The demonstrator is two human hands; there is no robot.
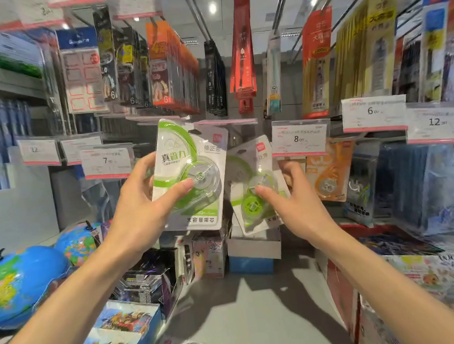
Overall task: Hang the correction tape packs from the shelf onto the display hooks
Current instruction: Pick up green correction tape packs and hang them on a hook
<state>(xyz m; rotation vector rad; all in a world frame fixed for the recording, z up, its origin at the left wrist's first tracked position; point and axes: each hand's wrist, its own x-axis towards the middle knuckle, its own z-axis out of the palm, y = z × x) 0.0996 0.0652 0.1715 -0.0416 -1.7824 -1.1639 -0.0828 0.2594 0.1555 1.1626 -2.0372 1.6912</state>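
Head view, left hand (138, 208) gripping a green correction tape pack (189, 173) raised before the hooks, right hand (295, 200) pinching a second pack (253, 185) just beside it, price tags (298, 137) crowding ahead, orange pack (331, 170) right, globes (19, 283) lower left.

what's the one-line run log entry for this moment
left hand grips green-and-white correction tape pack | right hand pinches second green pack | both raised near hooks

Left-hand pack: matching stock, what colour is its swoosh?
Bright green on the white correction tape pack, left hand gripping; head view.
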